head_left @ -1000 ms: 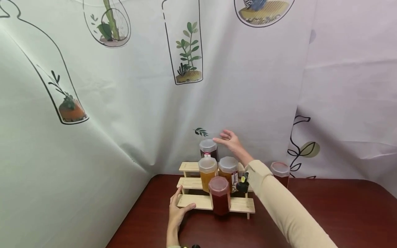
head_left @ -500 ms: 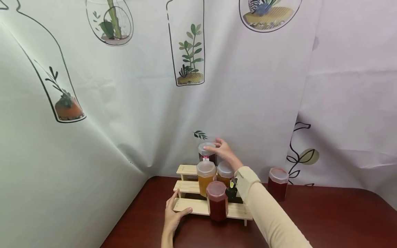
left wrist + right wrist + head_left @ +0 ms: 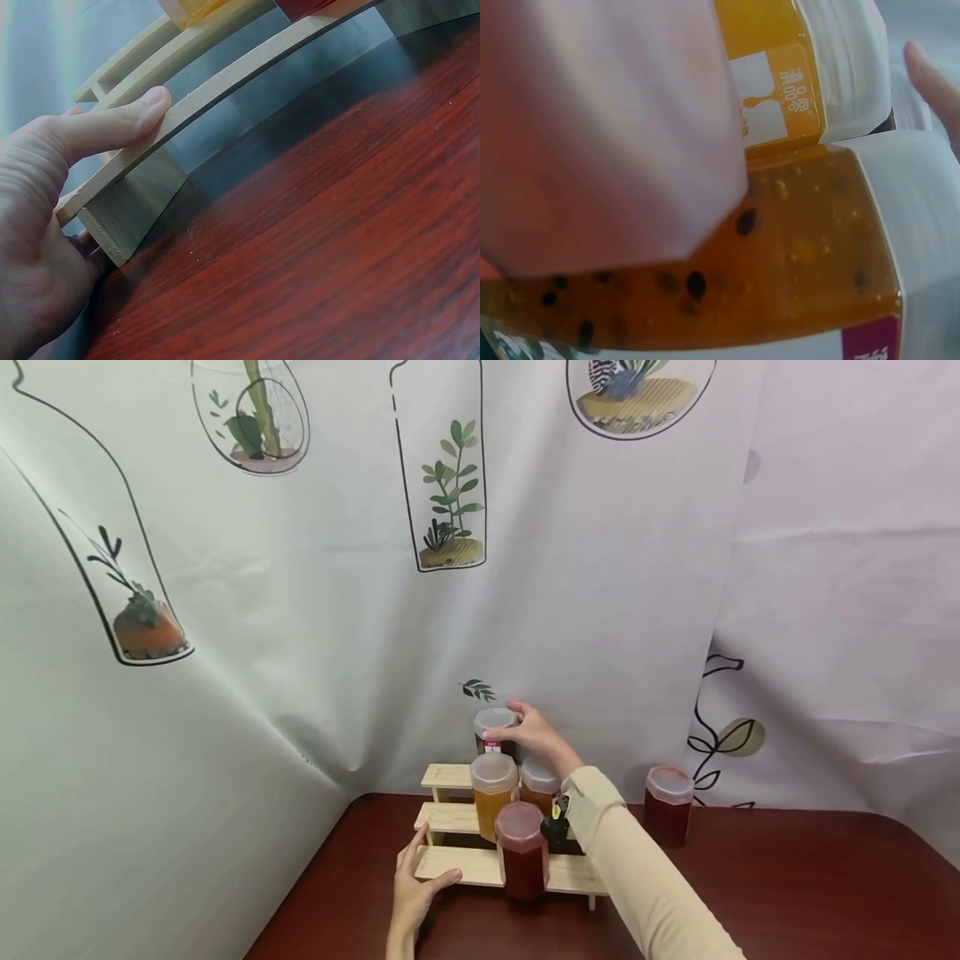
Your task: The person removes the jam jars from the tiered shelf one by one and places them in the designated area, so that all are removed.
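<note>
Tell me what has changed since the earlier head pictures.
The right hand has moved left and down onto the dark jar at the back, taking hold of it near the top. The left hand still grips the left end of the wooden stand, and the front red jar stays where it was.

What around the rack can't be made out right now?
Head: dark jar, base hidden by the yellow jar.
Head: print on its label, too small.
Head: amber jar, body mostly hidden by red jar and wrist camera.
Left wrist: left hand, most fingers hidden by the rack.
Right wrist: right hand, mostly beyond the edge.
</note>
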### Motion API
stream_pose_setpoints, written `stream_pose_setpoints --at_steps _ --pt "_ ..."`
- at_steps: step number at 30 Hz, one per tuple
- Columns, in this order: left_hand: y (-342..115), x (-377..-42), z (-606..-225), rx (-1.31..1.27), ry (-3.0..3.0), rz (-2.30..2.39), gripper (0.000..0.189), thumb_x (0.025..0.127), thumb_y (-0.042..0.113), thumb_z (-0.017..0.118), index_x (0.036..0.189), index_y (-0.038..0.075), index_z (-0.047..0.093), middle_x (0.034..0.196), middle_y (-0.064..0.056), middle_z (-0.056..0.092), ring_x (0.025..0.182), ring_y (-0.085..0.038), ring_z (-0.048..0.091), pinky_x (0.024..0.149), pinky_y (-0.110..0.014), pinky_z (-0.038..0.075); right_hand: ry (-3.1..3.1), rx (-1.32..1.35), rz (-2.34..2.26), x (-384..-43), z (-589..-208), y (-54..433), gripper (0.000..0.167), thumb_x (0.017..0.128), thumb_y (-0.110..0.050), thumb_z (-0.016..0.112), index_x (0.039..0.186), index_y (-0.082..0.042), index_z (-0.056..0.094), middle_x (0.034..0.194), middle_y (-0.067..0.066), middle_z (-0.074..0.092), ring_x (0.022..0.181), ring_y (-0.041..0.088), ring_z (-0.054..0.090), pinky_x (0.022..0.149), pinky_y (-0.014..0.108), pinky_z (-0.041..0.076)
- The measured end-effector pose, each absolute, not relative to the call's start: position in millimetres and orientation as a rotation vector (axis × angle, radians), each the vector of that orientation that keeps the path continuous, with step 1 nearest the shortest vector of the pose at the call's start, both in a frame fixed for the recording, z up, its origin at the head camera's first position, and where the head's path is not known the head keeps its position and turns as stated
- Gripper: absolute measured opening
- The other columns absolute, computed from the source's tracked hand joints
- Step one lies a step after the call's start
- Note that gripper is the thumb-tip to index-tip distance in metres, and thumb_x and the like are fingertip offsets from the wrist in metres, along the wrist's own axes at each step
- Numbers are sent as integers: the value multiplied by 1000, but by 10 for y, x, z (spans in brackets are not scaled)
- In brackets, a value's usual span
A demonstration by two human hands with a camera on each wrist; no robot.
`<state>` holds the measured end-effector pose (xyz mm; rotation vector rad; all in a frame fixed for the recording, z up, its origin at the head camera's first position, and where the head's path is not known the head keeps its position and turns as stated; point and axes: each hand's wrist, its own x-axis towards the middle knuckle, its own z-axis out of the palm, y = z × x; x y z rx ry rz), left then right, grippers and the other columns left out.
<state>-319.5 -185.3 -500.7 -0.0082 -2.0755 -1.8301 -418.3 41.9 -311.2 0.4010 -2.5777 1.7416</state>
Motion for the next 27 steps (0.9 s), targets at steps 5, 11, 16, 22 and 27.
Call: stream_pose_setpoints --at_steps 5,11,16,22,27 --pt "-1866 -3165 -5011 -25 -2084 -1834 92 63 1 88 145 13 48 142 -18 42 137 -35 32 111 -59 25 -2535 395 1743 -4185 -3144 381 88 79 -19 79 150 1 30 151 27 38 137 41 42 113 51 36" --pt "-1847 -3152 -5035 3 -2078 -1842 92 62 -1 88 144 11 49 141 -18 42 137 -35 32 112 -59 24 -2523 381 1722 -4155 -3153 385 85 80 -19 79 148 2 33 147 27 43 133 40 46 111 49 39" --pt "-1811 -3129 -5047 2 -2071 -1863 92 62 -1 88 144 11 49 141 -19 42 137 -37 31 112 -60 23 -2495 338 1685 -4141 -3180 411 77 79 -20 80 141 4 43 135 24 55 123 36 55 106 45 44" --pt "-1815 -3148 -5029 -10 -2070 -1867 92 62 -1 88 144 10 48 141 -19 42 137 -36 33 112 -58 23 -2447 276 1689 -4129 -3181 409 74 76 -22 83 137 2 50 132 21 59 120 33 57 104 43 46" --pt "-1871 -3195 -4995 -40 -2088 -1828 93 64 -3 87 146 9 45 142 -20 40 136 -38 33 111 -60 25 -2379 233 1730 -4153 -3159 380 76 75 -25 84 138 0 51 135 21 57 121 33 57 104 43 46"
